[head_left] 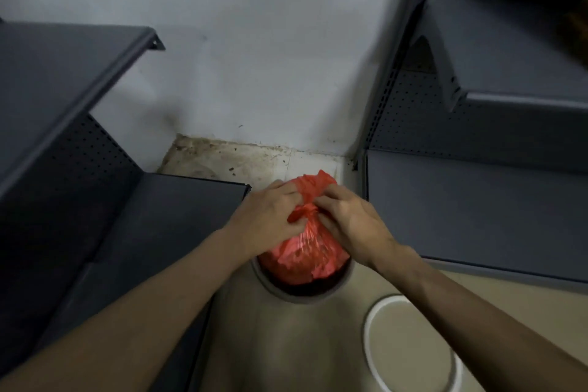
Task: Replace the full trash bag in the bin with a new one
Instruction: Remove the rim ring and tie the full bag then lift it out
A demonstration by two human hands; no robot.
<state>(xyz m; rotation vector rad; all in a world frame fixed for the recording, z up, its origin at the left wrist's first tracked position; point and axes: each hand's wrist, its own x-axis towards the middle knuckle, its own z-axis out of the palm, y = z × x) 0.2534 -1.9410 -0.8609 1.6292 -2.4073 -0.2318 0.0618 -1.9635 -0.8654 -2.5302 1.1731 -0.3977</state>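
A full red trash bag (305, 256) bulges out of a round grey bin (318, 296) standing on the floor between two shelf units. Its top is gathered into a twisted neck with loose red plastic sticking up behind. My left hand (270, 213) pinches the neck from the left. My right hand (350, 219) grips it from the right, fingers closed on the plastic. Both hands meet at the knot, directly above the bin's mouth. The bin's body is hidden below its rim.
Dark grey metal shelves (178, 210) flank the bin on the left, and more shelves (477, 200) on the right. A white ring (375, 312), perhaps the bin's rim piece, lies on the beige floor at lower right. A dirty floor corner (229, 159) meets the white wall behind.
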